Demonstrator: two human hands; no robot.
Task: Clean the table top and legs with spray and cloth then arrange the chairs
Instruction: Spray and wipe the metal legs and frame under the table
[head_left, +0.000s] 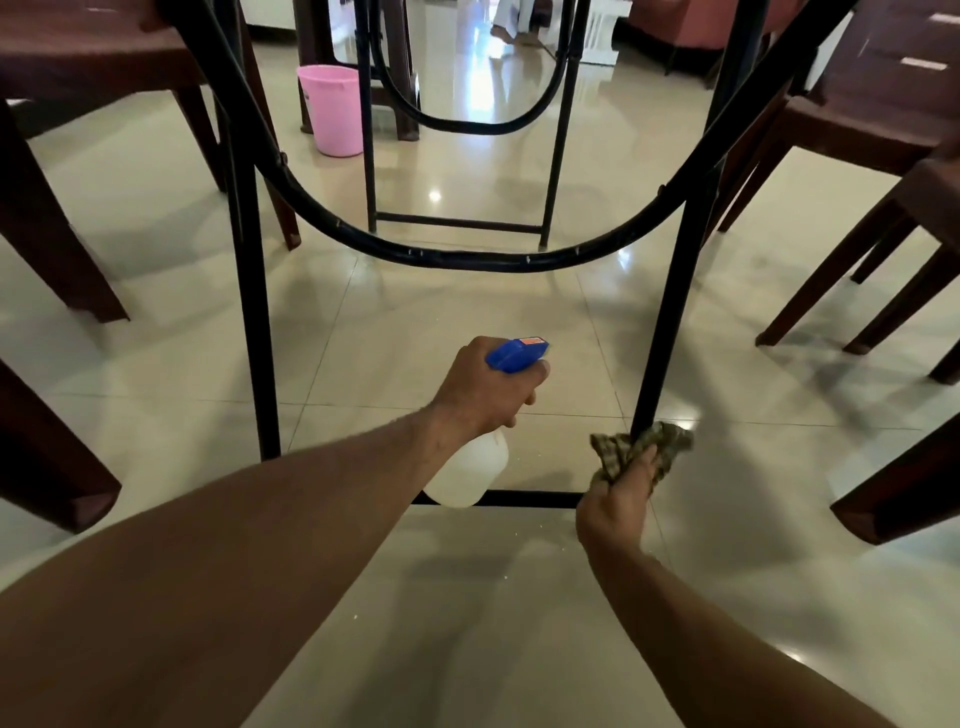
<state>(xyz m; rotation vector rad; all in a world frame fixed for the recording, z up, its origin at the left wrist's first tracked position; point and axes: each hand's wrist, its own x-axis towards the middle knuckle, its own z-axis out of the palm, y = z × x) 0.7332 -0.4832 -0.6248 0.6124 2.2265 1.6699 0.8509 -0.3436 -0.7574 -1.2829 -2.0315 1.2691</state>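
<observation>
Glossy beige floor tiles (467, 322) fill the low view from under the table, with dark brown plastic chairs (78, 62) standing on both sides and a round pink plastic bucket (332, 111) further back.

The work appears to be at the legs stage. The right hand (618, 501) grips a crumpled olive-and-brown checked cloth (660, 441), which is pressed against the foot of the near right black metal table leg (670, 312), just above the low black crossbar (535, 499). The left hand (480, 387) is curled round the neck of a translucent white plastic spray bottle (475, 473) with a blue trigger head, held upright between the two near legs, nozzle pointing towards the right leg.

The table top is out of view, so whether it is done cannot be told. Judging by where the cloth sits, the near left black leg (254, 312), the curved black brace (467, 257) and the far pair of legs (369, 156) may be left to wipe. The chairs look unarranged and stand at loose angles, so that step seems not yet done.

The metal frame is thin, painted black, with small pale chips along the brace.
</observation>
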